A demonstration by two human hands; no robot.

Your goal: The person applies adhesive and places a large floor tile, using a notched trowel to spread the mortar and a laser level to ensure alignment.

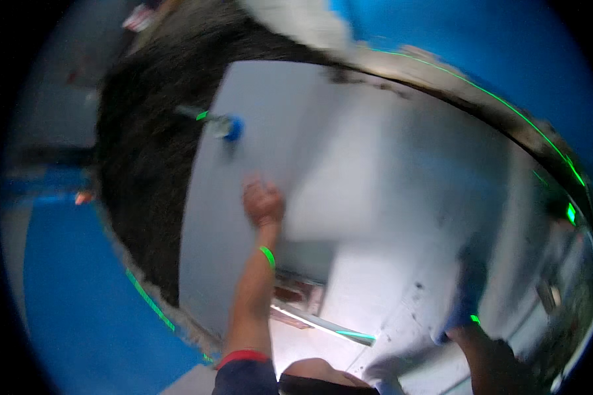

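Observation:
My left hand [264, 203] is over a large smooth grey slab [211, 217], at the end of a bare forearm below a dark blue sleeve. Its fingers are blurred, and I cannot tell whether it touches the slab or how its fingers are bent. Beyond it, a small tool with a blue-rimmed round end [230, 128] and a dark handle lies at the slab's left edge; blur hides its exact kind. At lower right, what looks like my right hand [456, 319] in a dark blue covering is smeared by motion. Whatever it may hold is hidden.
Dark loose mortar or soil [138, 164] borders the slab at left. Blue surfaces [66, 263] lie at left and upper right. A brick-red opening [296, 293] with a pale strip [326, 324] shows below the slab. Green light lines cross the edges and my wrist.

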